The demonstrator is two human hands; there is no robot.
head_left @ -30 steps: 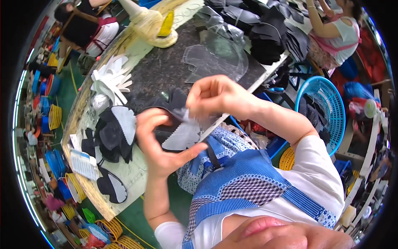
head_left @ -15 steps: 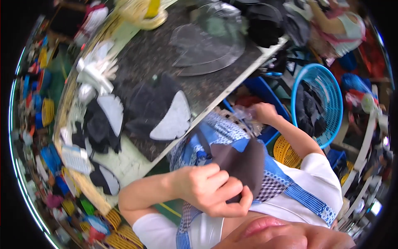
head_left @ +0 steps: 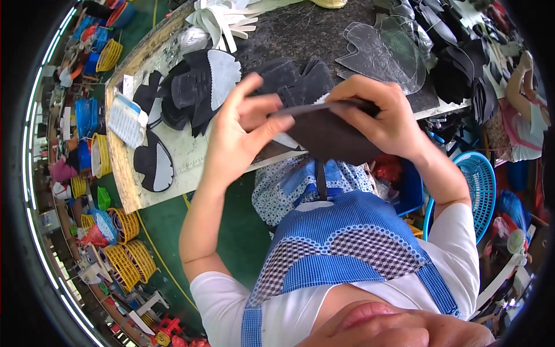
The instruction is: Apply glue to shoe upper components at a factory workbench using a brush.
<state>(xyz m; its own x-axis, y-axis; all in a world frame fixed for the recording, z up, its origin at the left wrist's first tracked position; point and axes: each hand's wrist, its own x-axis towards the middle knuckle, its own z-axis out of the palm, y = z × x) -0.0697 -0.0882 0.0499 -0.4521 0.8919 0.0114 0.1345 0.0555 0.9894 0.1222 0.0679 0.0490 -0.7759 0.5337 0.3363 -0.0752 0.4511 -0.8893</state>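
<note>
A dark brown-black, flat piece of material (head_left: 335, 136) is held up in front of me, above the table's near edge. My right hand (head_left: 381, 113) is closed on its right end, thumb in front and fingers over the top. My left hand (head_left: 245, 130) is at the piece's left corner, fingers apart and slightly blurred, the thumb tip overlapping that corner. Behind the hands lie black pieces (head_left: 295, 78) on the dark table surface. To their left is a stack of black cut pieces with a light grey jagged-edged panel (head_left: 222, 81).
White strips (head_left: 222, 26) lie at the table's far left. A pale blue-white box (head_left: 127, 121) sits by the left edge. Clear plastic sheets (head_left: 381, 58) and black pieces (head_left: 462, 69) are farther right. A blue crate (head_left: 410, 188), a blue basket (head_left: 480, 191) and another person (head_left: 523, 115) are at right.
My left hand has risen from near my chest, and its fingers have spread. My right hand has left the blue crate and now grips the dark piece, which has moved up over the table edge.
</note>
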